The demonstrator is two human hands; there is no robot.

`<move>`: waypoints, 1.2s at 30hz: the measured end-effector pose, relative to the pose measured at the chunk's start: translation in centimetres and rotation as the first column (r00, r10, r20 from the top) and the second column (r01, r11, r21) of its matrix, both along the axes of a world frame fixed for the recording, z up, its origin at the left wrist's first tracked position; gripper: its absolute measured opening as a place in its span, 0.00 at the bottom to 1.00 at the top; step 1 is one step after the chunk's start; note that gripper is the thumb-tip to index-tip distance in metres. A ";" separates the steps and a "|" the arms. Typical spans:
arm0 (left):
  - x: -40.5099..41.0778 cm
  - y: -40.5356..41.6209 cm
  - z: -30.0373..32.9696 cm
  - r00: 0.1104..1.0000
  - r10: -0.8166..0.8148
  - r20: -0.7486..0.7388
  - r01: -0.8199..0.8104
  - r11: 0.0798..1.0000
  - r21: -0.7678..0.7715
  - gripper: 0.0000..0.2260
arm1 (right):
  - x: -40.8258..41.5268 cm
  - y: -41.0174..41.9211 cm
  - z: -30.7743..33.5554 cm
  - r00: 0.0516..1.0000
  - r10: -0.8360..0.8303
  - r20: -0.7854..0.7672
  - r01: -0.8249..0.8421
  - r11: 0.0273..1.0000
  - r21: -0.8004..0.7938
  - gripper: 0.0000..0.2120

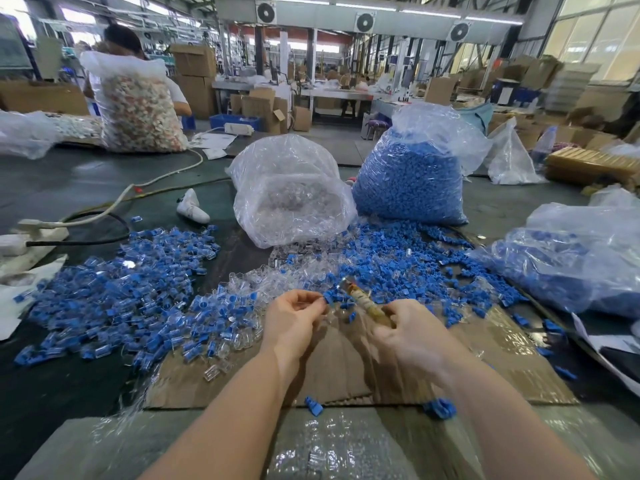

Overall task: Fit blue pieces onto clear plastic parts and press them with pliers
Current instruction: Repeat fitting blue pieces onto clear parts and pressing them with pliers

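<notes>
My left hand [294,315] pinches a small clear plastic part with a blue piece [329,298] at its fingertips. My right hand [407,332] grips the yellowish handles of the pliers [363,301], whose jaws point up-left toward the blue piece. Both hands hover above a flat sheet of cardboard [332,372]. A heap of fitted blue-and-clear parts [131,299] lies to the left. Loose clear parts [277,277] and loose blue pieces [415,271] lie just beyond my hands.
A bag of clear parts [291,199] and a bag of blue pieces [412,181] stand behind the piles. Another bag with blue pieces [571,258] lies at the right. A white power strip with cables [41,230] sits left. A person [124,43] sits behind a big bag far left.
</notes>
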State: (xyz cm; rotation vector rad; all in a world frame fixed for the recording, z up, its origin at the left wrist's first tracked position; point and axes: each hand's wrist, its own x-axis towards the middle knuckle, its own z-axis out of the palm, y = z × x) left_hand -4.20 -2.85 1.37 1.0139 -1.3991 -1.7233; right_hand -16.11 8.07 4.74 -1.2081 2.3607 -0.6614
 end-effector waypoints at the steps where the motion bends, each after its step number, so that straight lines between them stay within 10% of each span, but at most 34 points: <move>1: 0.0 -0.1 0.1 1.000 0.000 -0.010 0.000 1.000 0.019 0.02 | 0.3 0.0 0.3 0.996 0.011 0.085 -0.010 1.000 -0.013 0.03; 16: -0.1 -1.0 0.3 0.998 0.056 0.042 -0.057 0.997 0.044 0.02 | 1.6 0.2 1.5 0.921 0.016 0.389 -0.076 0.987 0.140 0.08; 36: -0.3 -0.5 0.4 0.996 0.082 0.041 -0.083 0.997 0.003 0.03 | 2.5 0.8 2.2 0.957 0.158 0.245 -0.180 0.981 0.072 0.08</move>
